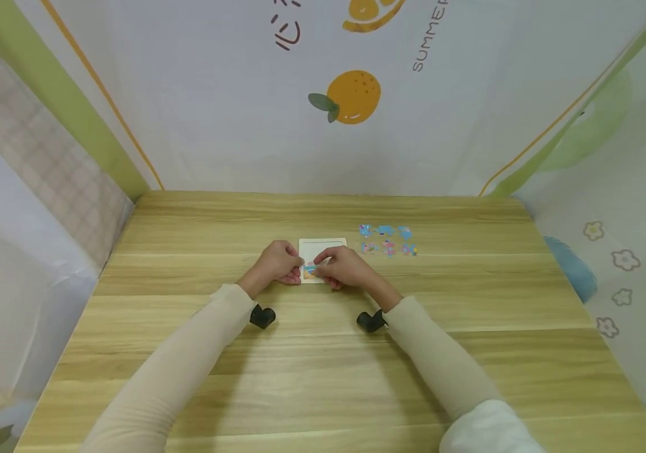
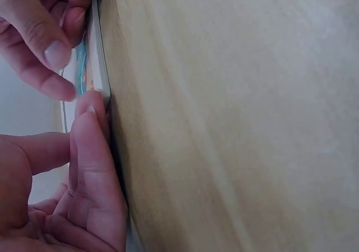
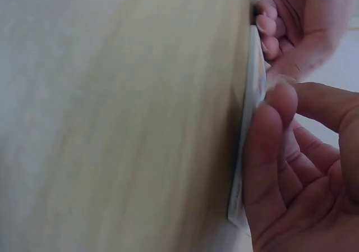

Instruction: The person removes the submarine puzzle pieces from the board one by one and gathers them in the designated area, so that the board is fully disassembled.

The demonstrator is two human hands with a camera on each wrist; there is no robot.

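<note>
A small white puzzle tray point(image 1: 331, 250) lies on the wooden table, with colourful blue and orange puzzle pieces point(image 1: 308, 272) in its near left corner. My left hand point(image 1: 282, 260) holds the tray's left edge, thumb and fingers at the rim. From the right, my right hand point(image 1: 347, 267) reaches over the tray, its thumb and index finger pinching at a piece beside the corner; fingertips mostly hide that piece. In the left wrist view, the left hand point(image 2: 84, 168) touches the tray's rim point(image 2: 100, 67). The right wrist view shows the right hand point(image 3: 303, 168) close along the tray edge point(image 3: 247, 95).
Several loose puzzle pieces point(image 1: 385, 239) lie in two rows right of the tray. Black wrist-mounted devices point(image 1: 262, 316) stick out beneath the sleeves. A printed curtain point(image 1: 243, 126) hangs behind the table point(image 1: 311, 390) and along its sides.
</note>
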